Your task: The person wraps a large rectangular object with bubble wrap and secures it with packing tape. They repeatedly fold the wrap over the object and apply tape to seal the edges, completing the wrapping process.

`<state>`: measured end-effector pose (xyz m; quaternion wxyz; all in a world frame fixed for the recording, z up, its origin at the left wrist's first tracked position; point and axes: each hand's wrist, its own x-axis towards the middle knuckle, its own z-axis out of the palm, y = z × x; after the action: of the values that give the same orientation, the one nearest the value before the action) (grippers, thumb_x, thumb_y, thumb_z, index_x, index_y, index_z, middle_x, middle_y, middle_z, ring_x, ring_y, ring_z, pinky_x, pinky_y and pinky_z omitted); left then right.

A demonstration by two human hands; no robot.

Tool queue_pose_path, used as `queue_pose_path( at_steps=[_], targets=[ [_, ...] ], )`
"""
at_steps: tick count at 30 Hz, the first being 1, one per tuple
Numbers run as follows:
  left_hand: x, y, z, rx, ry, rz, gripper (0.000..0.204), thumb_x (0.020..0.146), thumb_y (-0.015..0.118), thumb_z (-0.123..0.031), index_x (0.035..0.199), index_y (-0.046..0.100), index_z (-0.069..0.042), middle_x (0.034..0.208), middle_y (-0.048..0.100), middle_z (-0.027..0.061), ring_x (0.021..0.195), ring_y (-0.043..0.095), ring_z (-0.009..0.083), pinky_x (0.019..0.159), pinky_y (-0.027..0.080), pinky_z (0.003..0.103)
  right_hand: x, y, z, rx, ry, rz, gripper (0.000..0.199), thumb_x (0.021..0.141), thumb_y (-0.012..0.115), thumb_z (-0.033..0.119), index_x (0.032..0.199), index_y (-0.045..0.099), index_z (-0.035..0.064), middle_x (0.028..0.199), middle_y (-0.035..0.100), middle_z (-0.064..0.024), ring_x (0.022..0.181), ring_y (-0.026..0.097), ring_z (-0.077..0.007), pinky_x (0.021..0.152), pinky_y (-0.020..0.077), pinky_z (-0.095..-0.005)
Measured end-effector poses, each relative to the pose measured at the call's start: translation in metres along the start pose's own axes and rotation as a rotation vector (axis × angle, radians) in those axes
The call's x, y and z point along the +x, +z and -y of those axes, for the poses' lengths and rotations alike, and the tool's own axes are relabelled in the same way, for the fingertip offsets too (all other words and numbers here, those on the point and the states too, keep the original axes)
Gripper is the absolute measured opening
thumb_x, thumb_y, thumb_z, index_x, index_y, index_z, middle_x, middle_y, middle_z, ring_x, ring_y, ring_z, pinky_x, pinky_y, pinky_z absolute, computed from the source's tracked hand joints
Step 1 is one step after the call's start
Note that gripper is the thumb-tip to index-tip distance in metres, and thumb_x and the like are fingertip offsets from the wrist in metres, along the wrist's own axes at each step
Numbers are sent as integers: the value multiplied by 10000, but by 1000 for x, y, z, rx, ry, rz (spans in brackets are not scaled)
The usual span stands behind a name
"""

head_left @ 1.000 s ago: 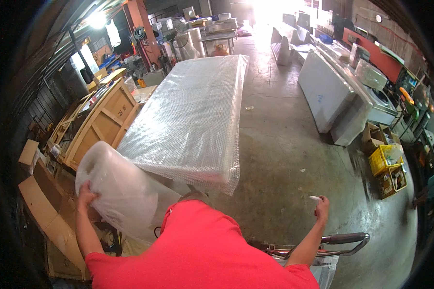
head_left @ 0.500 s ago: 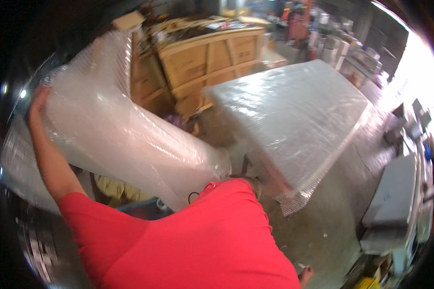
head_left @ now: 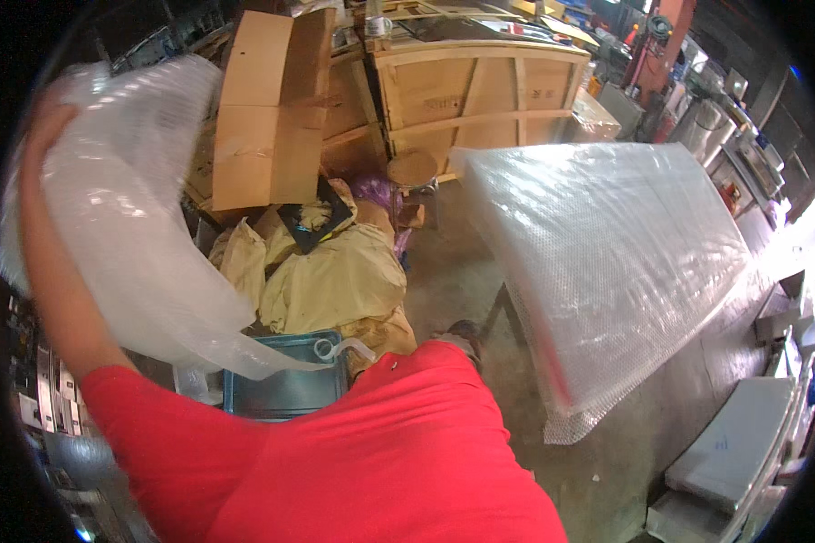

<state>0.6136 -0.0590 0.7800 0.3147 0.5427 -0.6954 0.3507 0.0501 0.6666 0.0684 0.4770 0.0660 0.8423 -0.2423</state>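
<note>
My left hand (head_left: 52, 125), at the far left on my raised arm, is closed on a large loose length of clear bubble wrap (head_left: 127, 181). Its fingertips are blurred and partly hidden against the plastic. From there the wrap hangs down, and a narrow end of it trails over a teal plastic bin (head_left: 285, 385). On the right stands a big flat-topped piece covered in bubble wrap (head_left: 616, 253), a loose flap hanging from its near corner. What lies under that covering cannot be made out. My right hand is out of the picture.
Behind the bin lie tan cloth sacks (head_left: 344, 281) and a tall folded cardboard sheet (head_left: 267, 118). A round stool (head_left: 413, 168) stands before a large wooden crate (head_left: 480, 90). Metal panels (head_left: 733, 434) lean at the right. Concrete floor (head_left: 598, 480) shows between.
My left hand has drawn the bubble wrap left, uncovering the sacks, cardboard and bin. My view has turned slightly left. My right hand, earlier at the lower edge, has left the picture.
</note>
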Motion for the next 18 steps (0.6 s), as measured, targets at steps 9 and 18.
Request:
queue_pose_path(
  at_steps=[9,18],
  targets=[
    [-275,299,-273,237,295,927,638,711,787,-225,1304,566,-144,1284,617,99,1235,557,277,1125,305,524,22,71,39,-475,101,-621,515,882,633,555,946,751,58,923,731,-138,846,701,-305,744,530,-441],
    [-415,502,-387,47,555,1357,623,727,785,-297,1289,588,-118,1328,580,115,1313,474,276,1184,215,477,11,86,175,-370,210,-309,382,875,667,365,1053,709,30,1009,719,-174,938,692,-342,829,541,-440]
  ],
)
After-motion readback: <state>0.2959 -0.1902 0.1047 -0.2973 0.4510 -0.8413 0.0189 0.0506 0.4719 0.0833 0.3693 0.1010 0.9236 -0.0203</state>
